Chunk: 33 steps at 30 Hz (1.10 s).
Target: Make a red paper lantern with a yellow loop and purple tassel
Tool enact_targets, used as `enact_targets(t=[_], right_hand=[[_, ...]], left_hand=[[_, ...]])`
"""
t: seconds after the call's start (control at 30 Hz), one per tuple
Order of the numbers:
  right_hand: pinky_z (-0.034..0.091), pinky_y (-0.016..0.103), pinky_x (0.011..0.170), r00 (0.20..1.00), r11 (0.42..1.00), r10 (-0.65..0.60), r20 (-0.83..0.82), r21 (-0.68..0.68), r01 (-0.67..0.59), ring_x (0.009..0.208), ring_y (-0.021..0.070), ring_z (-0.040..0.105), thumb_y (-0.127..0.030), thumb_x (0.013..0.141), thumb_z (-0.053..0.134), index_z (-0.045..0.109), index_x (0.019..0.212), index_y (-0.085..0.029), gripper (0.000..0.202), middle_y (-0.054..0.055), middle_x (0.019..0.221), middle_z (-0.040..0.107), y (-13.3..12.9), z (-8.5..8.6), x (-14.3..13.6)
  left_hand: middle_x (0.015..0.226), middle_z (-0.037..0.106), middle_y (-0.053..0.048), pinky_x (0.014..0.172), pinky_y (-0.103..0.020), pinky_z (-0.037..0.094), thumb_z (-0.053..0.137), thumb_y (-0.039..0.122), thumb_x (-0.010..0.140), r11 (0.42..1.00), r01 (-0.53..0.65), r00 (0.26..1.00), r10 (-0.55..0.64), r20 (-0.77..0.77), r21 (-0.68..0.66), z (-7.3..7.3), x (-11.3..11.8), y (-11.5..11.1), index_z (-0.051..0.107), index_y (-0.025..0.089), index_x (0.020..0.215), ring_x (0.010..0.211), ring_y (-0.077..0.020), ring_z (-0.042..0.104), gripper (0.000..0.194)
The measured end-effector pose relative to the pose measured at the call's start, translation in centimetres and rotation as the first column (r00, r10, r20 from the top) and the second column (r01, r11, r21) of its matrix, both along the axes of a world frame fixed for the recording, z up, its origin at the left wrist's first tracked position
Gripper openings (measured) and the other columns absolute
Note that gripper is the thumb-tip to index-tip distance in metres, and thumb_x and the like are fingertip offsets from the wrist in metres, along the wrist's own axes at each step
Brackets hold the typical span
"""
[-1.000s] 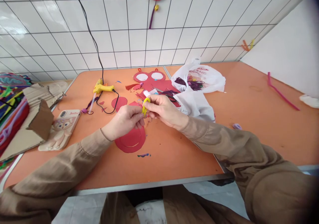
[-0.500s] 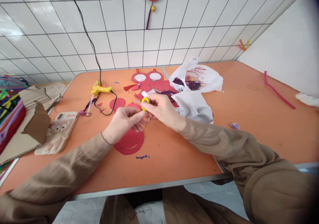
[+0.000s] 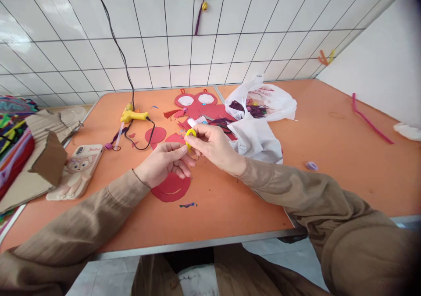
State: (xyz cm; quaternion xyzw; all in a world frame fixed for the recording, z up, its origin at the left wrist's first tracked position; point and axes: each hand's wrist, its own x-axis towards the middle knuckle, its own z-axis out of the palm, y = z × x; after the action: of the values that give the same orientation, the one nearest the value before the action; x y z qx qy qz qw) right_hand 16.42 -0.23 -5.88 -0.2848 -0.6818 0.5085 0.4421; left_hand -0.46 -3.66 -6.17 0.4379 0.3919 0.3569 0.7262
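Observation:
Between thumb and fingers my right hand (image 3: 215, 144) holds a small yellow ring-shaped coil (image 3: 190, 139) upright above the table. My left hand (image 3: 167, 160) touches the coil's lower edge with its thumb and forefinger pinched together, the other fingers loosely curled. Whether that pinch holds part of the coil is too small to tell. Red paper circles (image 3: 171, 190) lie below my hands. Behind them is a red paper shape (image 3: 210, 110) with two white ovals, partly covered by a white cloth-like sheet (image 3: 258, 140).
A yellow glue gun (image 3: 134, 115) with a black cord lies at the left, near a phone (image 3: 79, 171) and folded cardboard (image 3: 36, 169). A plastic bag (image 3: 279, 103) stands at the back. A purple roll (image 3: 311, 166) lies at the right.
My left hand's lower fingers have spread a little and shifted slightly right. The yellow coil is turned slightly in my right hand. The camera view has shifted a little.

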Motion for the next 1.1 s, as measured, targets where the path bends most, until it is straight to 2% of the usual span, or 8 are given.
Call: enact_targets(t=[0.3,0.47,0.6,0.67,0.77,0.9,1.0,1.1], right_hand=[[0.029,0.020,0.040,0.963,0.945,0.130,-0.238,-0.265,-0.193,0.046,0.0045,0.046,-0.057,0.082,0.066,0.059,0.081,-0.016,0.041,-0.002,0.069,0.058,0.7,-1.1,0.0],[0.031,0.019,0.042,0.914,0.887,0.310,-0.262,-0.266,-0.377,0.046,0.0043,0.043,-0.044,0.073,0.078,0.063,0.089,-0.016,0.036,-0.006,0.062,0.055,0.7,-1.2,0.1],[0.036,0.018,0.042,0.962,0.946,0.249,-0.114,-0.184,-0.267,0.045,0.0054,0.046,-0.038,0.074,0.078,0.063,0.081,-0.015,0.028,-0.007,0.053,0.053,0.6,-0.8,0.2],[0.037,0.019,0.042,0.984,0.969,0.173,-0.047,-0.173,-0.179,0.044,0.0059,0.047,-0.041,0.077,0.075,0.062,0.076,-0.015,0.029,-0.006,0.050,0.053,0.6,-0.6,0.3],[0.039,0.019,0.041,0.993,0.983,0.115,0.013,-0.148,-0.112,0.043,0.0062,0.048,-0.044,0.078,0.074,0.061,0.073,-0.016,0.032,-0.006,0.049,0.054,0.2,0.0,0.3],[0.041,0.020,0.042,0.999,1.000,0.022,0.045,-0.020,-0.021,0.045,0.0070,0.052,-0.046,0.077,0.074,0.063,0.075,-0.015,0.033,-0.004,0.055,0.056,-0.2,0.5,0.3],[0.042,0.021,0.043,0.998,0.999,-0.038,0.044,0.000,0.038,0.045,0.0079,0.052,-0.049,0.079,0.072,0.065,0.078,-0.016,0.034,-0.004,0.054,0.055,-0.3,0.2,0.1],[0.042,0.021,0.043,0.998,0.997,-0.055,0.030,-0.061,0.057,0.045,0.0084,0.051,-0.047,0.079,0.072,0.063,0.077,-0.015,0.032,-0.004,0.052,0.055,-0.1,-0.5,0.0]], left_hand=[[0.054,0.063,0.002,0.040,-0.016,0.047,0.083,0.041,0.070,0.998,-0.037,0.986,0.028,0.167,0.053,-0.4,-0.1,0.2,0.059,0.013,0.068,0.040,-0.0078,0.057,0.036],[0.049,0.059,0.002,0.036,-0.018,0.039,0.082,0.045,0.069,0.999,-0.024,0.993,0.019,0.120,0.047,-0.5,-0.2,0.2,0.057,0.014,0.067,0.036,-0.0080,0.052,0.039],[0.048,0.054,0.004,0.037,-0.020,0.033,0.073,0.049,0.074,0.983,-0.037,0.995,0.054,-0.089,0.179,-0.4,-0.1,-0.1,0.053,0.017,0.066,0.035,-0.0084,0.046,0.038],[0.047,0.051,0.004,0.041,-0.022,0.032,0.064,0.046,0.081,0.925,-0.028,0.946,0.147,-0.289,0.379,-0.1,0.0,-0.3,0.051,0.019,0.065,0.037,-0.0086,0.044,0.035],[0.049,0.045,0.003,0.048,-0.025,0.029,0.055,0.036,0.087,0.671,0.110,0.755,0.424,-0.500,0.734,0.3,0.0,-0.3,0.048,0.020,0.061,0.044,-0.0095,0.038,0.031],[0.051,0.040,0.002,0.051,-0.028,0.023,0.053,0.036,0.088,0.395,0.306,0.554,0.666,-0.500,0.866,0.7,-0.2,0.0,0.043,0.021,0.057,0.049,-0.0122,0.032,0.036],[0.055,0.048,0.000,0.052,-0.027,0.027,0.053,0.035,0.089,0.396,0.296,0.545,0.677,-0.494,0.869,0.6,-0.3,0.2,0.051,0.021,0.061,0.051,-0.0126,0.037,0.032],[0.060,0.057,0.000,0.055,-0.025,0.035,0.057,0.030,0.087,0.518,0.192,0.642,0.576,-0.505,0.834,0.6,-0.3,0.2,0.058,0.020,0.068,0.053,-0.0115,0.045,0.021]])
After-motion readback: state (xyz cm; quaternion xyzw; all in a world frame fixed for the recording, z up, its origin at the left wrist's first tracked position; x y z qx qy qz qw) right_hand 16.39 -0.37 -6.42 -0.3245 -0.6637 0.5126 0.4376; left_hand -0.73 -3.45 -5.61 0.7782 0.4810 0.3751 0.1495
